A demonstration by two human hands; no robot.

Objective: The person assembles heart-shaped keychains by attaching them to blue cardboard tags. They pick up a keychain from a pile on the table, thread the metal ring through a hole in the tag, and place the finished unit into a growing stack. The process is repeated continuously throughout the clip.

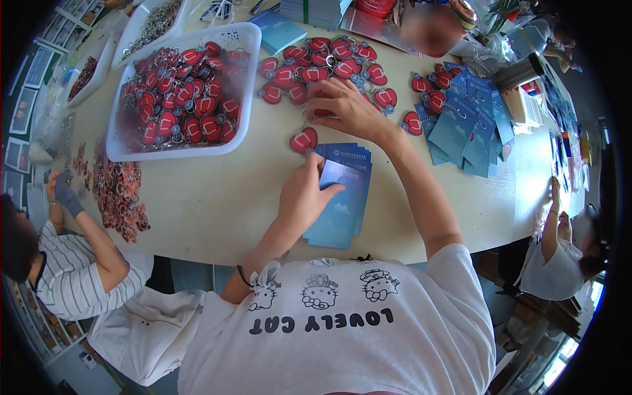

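My left hand (305, 197) grips a blue card (345, 176), thumb on its face, over a fanned stack of the same blue cards (332, 232). Just beyond it, my right hand (349, 110) has its fingers bent together above a red heart-like keychain (303, 140). The keychain's metal ring end reaches up to those fingertips, which partly hide it. Farther off, past my right hand, lies a loose pile of red keychains (345, 68).
A white bin (247, 118) full of red keychains stands left. Blue cards with rings (464, 122) are heaped right, near a metal tumbler (519, 72). Reddish metal pieces (117, 191) lie far left. One person (92, 257) sits left, another (556, 260) right.
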